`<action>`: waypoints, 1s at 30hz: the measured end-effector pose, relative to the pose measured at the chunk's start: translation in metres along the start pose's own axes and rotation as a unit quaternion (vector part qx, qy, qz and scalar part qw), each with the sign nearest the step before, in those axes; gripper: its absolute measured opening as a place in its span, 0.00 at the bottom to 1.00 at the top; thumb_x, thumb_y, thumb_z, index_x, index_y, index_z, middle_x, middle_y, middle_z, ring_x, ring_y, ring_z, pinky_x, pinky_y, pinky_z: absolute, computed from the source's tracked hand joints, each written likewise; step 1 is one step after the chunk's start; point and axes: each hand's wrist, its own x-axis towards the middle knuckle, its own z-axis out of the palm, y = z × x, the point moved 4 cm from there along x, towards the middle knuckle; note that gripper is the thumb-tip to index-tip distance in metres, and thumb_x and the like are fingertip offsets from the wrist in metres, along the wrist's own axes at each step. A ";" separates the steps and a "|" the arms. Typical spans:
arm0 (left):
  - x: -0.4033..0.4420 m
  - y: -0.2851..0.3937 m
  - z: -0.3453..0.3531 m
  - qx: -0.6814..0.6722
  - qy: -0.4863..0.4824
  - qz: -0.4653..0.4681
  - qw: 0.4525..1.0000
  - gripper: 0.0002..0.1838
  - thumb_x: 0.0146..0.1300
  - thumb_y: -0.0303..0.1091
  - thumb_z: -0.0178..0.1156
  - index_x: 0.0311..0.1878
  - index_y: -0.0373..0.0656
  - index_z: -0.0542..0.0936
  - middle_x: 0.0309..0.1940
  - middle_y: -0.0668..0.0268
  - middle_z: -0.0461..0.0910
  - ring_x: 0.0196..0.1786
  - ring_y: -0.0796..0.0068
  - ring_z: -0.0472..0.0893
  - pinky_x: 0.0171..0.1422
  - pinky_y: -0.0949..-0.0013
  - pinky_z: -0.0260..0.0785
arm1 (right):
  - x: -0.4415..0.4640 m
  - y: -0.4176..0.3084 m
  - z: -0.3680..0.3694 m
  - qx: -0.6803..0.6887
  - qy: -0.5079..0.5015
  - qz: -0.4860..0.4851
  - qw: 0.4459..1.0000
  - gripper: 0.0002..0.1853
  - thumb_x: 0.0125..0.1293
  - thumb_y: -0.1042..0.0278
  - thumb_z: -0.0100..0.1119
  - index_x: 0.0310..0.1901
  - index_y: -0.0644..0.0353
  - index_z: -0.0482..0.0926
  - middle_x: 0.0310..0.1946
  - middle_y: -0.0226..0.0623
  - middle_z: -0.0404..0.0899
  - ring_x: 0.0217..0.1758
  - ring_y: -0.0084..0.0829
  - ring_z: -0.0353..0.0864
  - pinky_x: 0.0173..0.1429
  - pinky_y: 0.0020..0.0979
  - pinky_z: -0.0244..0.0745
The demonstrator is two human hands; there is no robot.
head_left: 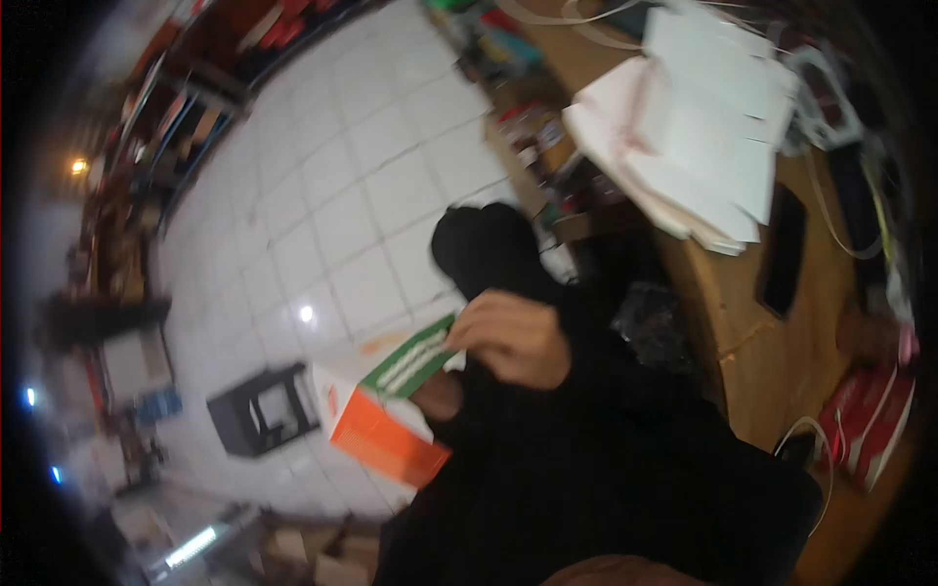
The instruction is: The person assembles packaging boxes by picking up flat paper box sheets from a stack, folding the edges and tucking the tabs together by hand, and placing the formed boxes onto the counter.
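A small cardboard box with orange and green printed panels and a pale inside is held tilted in front of my dark-clothed body. My right hand is closed, its fingers pinching the end of the green panel. Lower down, my left hand grips the box from the near side, between the green and orange panels. The panels hide part of that hand's fingers. The lettering on the green panel is blurred.
White flat cardboard sheets are stacked on a wooden table to the right, beside a dark phone-like object. A red-and-white package lies near the table's edge. A black plastic stool-like object stands on the tiled floor.
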 end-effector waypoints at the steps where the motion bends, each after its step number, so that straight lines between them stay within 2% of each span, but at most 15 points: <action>1: 0.000 -0.019 0.000 0.115 0.013 -0.027 0.993 0.08 0.56 0.28 0.54 0.35 0.31 0.74 0.34 0.59 0.77 0.36 0.76 0.76 0.38 0.73 0.68 | 0.002 0.001 0.001 -0.007 -0.005 0.010 1.000 0.14 0.33 0.90 0.57 0.25 0.64 0.77 0.26 0.37 0.78 0.30 0.35 0.78 0.34 0.28 0.74; 2: -0.001 -0.029 0.004 0.054 -0.013 -0.063 0.996 0.07 0.57 0.24 0.53 0.39 0.32 0.73 0.38 0.59 0.76 0.39 0.74 0.76 0.41 0.73 0.68 | 0.002 0.001 0.001 -0.018 -0.002 0.017 1.000 0.13 0.34 0.91 0.57 0.24 0.65 0.76 0.25 0.38 0.78 0.30 0.35 0.78 0.34 0.27 0.74; 5: -0.019 0.028 0.003 -0.129 -0.019 0.067 0.989 0.10 0.57 0.20 0.53 0.43 0.34 0.73 0.40 0.59 0.76 0.43 0.71 0.75 0.46 0.73 0.67 | 0.001 0.001 0.005 -0.004 -0.005 0.061 0.998 0.10 0.37 0.90 0.56 0.25 0.68 0.76 0.25 0.41 0.77 0.30 0.35 0.77 0.31 0.28 0.72; 8: -0.021 0.029 0.004 -0.136 -0.014 0.038 0.990 0.08 0.57 0.20 0.54 0.41 0.33 0.73 0.41 0.59 0.76 0.42 0.72 0.75 0.44 0.74 0.67 | -0.004 0.003 0.011 -0.002 -0.012 0.056 0.998 0.10 0.37 0.90 0.57 0.25 0.68 0.76 0.25 0.40 0.77 0.29 0.35 0.78 0.30 0.27 0.71; 11: -0.014 0.045 0.003 -0.169 -0.052 0.080 0.981 0.07 0.56 0.19 0.53 0.39 0.33 0.73 0.39 0.59 0.76 0.40 0.73 0.75 0.43 0.74 0.67 | -0.004 0.005 0.013 -0.020 -0.015 0.047 0.999 0.09 0.40 0.90 0.57 0.26 0.68 0.76 0.24 0.40 0.77 0.29 0.34 0.78 0.32 0.26 0.71; 13: -0.002 0.059 0.004 -0.296 -0.165 -0.036 0.940 0.07 0.55 0.18 0.52 0.38 0.33 0.74 0.34 0.61 0.78 0.36 0.74 0.76 0.42 0.74 0.68 | -0.002 0.011 0.012 -0.005 -0.025 0.129 0.991 0.08 0.43 0.89 0.58 0.26 0.67 0.76 0.25 0.40 0.77 0.29 0.33 0.78 0.33 0.26 0.71; 14: 0.002 0.068 0.003 -0.326 -0.123 -0.119 0.930 0.04 0.55 0.18 0.53 0.34 0.33 0.75 0.29 0.62 0.78 0.33 0.75 0.76 0.41 0.74 0.68 | -0.002 0.015 0.012 0.014 -0.031 0.181 0.983 0.07 0.45 0.88 0.58 0.27 0.67 0.76 0.25 0.39 0.77 0.29 0.33 0.78 0.34 0.26 0.71; 15: 0.003 0.063 0.004 -0.327 -0.123 -0.121 0.929 0.04 0.55 0.18 0.53 0.34 0.33 0.75 0.29 0.62 0.78 0.33 0.75 0.76 0.41 0.74 0.68 | -0.002 0.016 0.011 0.014 -0.032 0.182 0.983 0.07 0.45 0.88 0.58 0.27 0.67 0.76 0.25 0.39 0.77 0.29 0.33 0.78 0.34 0.26 0.71; 17: 0.008 0.060 0.004 -0.364 -0.136 -0.010 0.922 0.03 0.53 0.17 0.53 0.32 0.33 0.75 0.28 0.61 0.78 0.32 0.76 0.77 0.39 0.75 0.68 | -0.001 0.020 0.014 0.014 -0.061 0.195 0.979 0.07 0.45 0.87 0.59 0.26 0.67 0.76 0.25 0.40 0.77 0.29 0.33 0.78 0.34 0.26 0.71; 18: 0.008 0.061 0.004 -0.364 -0.135 -0.012 0.921 0.03 0.53 0.17 0.53 0.32 0.33 0.75 0.28 0.61 0.78 0.32 0.76 0.77 0.39 0.75 0.68 | 0.000 0.020 0.015 0.014 -0.062 0.196 0.978 0.07 0.45 0.87 0.59 0.26 0.67 0.76 0.25 0.40 0.77 0.29 0.33 0.78 0.34 0.26 0.71; 20: 0.010 0.057 0.007 -0.393 -0.115 -0.124 0.904 0.03 0.52 0.16 0.54 0.29 0.33 0.75 0.27 0.60 0.78 0.30 0.75 0.77 0.36 0.76 0.67 | 0.003 0.017 0.019 -0.022 -0.073 0.140 0.987 0.07 0.44 0.88 0.58 0.26 0.67 0.76 0.25 0.40 0.77 0.29 0.35 0.78 0.34 0.26 0.71; 21: 0.010 0.054 0.008 -0.394 -0.114 -0.125 0.903 0.03 0.52 0.16 0.54 0.29 0.33 0.75 0.27 0.60 0.78 0.30 0.75 0.77 0.36 0.76 0.67 | 0.004 0.017 0.020 -0.023 -0.075 0.141 0.987 0.07 0.44 0.88 0.58 0.26 0.67 0.76 0.25 0.40 0.77 0.29 0.35 0.78 0.34 0.26 0.71; 23: 0.010 0.047 0.009 -0.410 -0.121 -0.068 0.902 0.03 0.50 0.16 0.55 0.27 0.35 0.75 0.25 0.61 0.78 0.27 0.75 0.76 0.30 0.77 0.66 | 0.007 0.011 0.023 -0.078 -0.081 0.071 0.991 0.09 0.41 0.88 0.58 0.26 0.66 0.76 0.25 0.39 0.77 0.30 0.36 0.77 0.33 0.27 0.72; 27: 0.008 0.026 0.013 -0.373 -0.117 -0.072 0.918 0.03 0.50 0.19 0.58 0.26 0.36 0.75 0.23 0.61 0.77 0.25 0.75 0.75 0.26 0.77 0.64 | 0.005 0.014 0.027 -0.081 -0.102 0.048 0.990 0.11 0.38 0.88 0.59 0.26 0.66 0.77 0.25 0.38 0.77 0.31 0.36 0.77 0.33 0.28 0.73; 30: 0.009 0.027 0.014 -0.357 -0.143 0.005 0.923 0.03 0.51 0.21 0.60 0.28 0.36 0.75 0.23 0.61 0.77 0.24 0.76 0.75 0.24 0.78 0.63 | 0.004 0.014 0.028 -0.098 -0.115 0.016 0.988 0.11 0.36 0.88 0.58 0.26 0.66 0.77 0.25 0.37 0.77 0.31 0.36 0.77 0.32 0.28 0.74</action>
